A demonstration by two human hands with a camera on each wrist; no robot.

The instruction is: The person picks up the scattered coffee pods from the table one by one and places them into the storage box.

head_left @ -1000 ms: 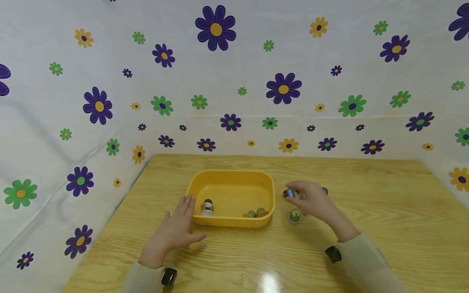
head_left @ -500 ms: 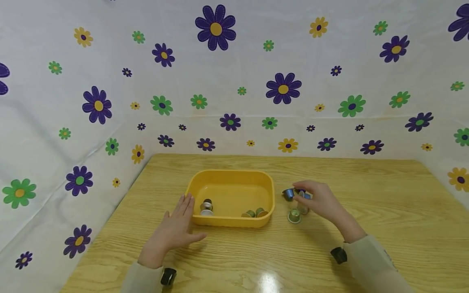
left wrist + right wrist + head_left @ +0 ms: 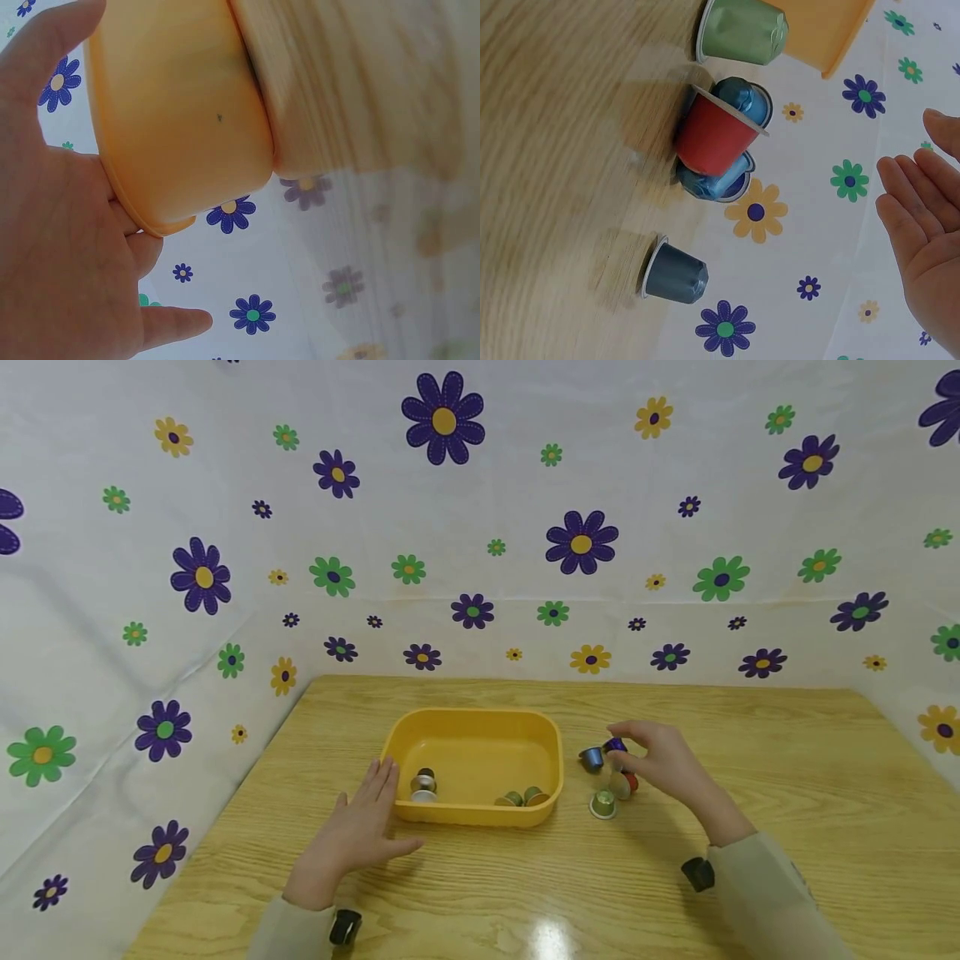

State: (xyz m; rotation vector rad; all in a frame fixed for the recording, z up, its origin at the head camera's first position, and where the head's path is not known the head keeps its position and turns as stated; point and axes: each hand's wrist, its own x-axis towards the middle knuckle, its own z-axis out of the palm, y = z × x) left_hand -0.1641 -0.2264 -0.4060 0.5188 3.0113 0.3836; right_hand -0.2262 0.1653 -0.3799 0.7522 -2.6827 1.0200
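My left hand [image 3: 358, 827] lies with straight fingers against the left wall of the yellow tray [image 3: 480, 814]; the left wrist view shows its fingers at the tray's rim [image 3: 131, 217]. My right hand [image 3: 663, 764] hovers over a cluster of coffee capsules, thumb and fingers parted, holding nothing. Near its fingertips are a purple capsule [image 3: 617, 745], a blue capsule [image 3: 592, 758] and a red capsule [image 3: 630, 782]. A green capsule [image 3: 603, 804] stands nearer the front. In the right wrist view, the red one leans on blue capsules [image 3: 742, 97], and a dark grey-blue capsule [image 3: 675, 274] sits apart.
Inside the tray, silver-rimmed capsules [image 3: 424, 785] lie at the left and green capsules [image 3: 513, 798] at the front right. The wooden table [image 3: 480, 893] meets a white flowered cloth [image 3: 510, 568] behind and at the sides.
My right hand has drawn away from the blue capsule, moving right toward the purple one. The red capsule has come into view beneath it. My left hand stays at the tray.
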